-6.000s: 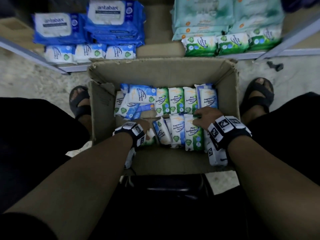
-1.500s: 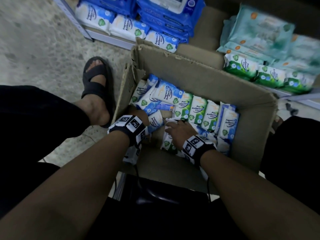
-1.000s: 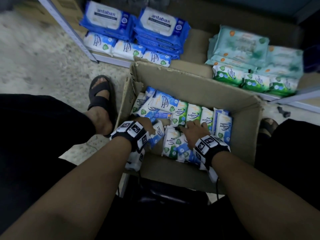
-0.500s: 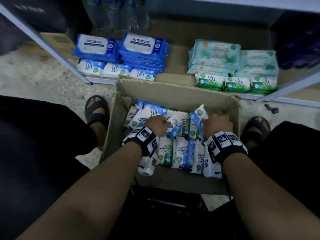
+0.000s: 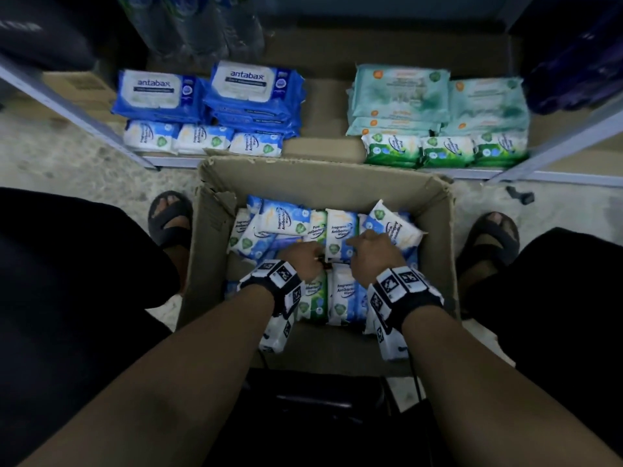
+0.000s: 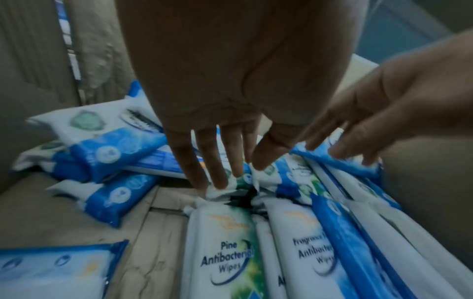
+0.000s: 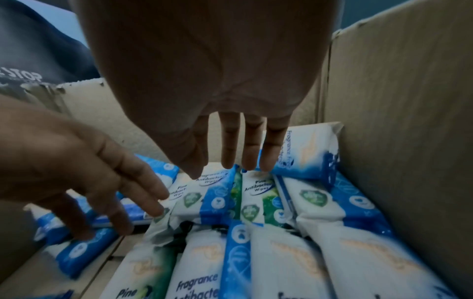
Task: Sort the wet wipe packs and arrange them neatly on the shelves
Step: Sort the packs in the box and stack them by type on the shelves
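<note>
An open cardboard box [image 5: 323,171] on the floor holds several small wet wipe packs, blue-and-white and green-and-white. My left hand [image 5: 305,256] reaches into its middle. In the left wrist view the left hand [image 6: 235,174] has straight fingers [image 6: 220,178] touching the crimped end of a green Pine pack [image 6: 225,252]. My right hand [image 5: 365,246] is beside it; the right hand [image 7: 225,168] hovers with straight fingers over standing packs and holds nothing. A blue pack [image 5: 394,225] lies tilted on top at the back right.
The bottom shelf [image 5: 175,161] behind the box carries big blue antabax packs [image 5: 249,92], a row of small blue packs [image 5: 202,141], teal packs [image 5: 401,96] and small green packs [image 5: 445,150]. My sandalled feet [image 5: 170,214] flank the box. Bare cardboard shows between the shelf groups.
Half a second ago both hands were curled round blue packs in the box. Now their fingers are straight and a blue pack lies tilted at the back right. The view has tilted slightly.
</note>
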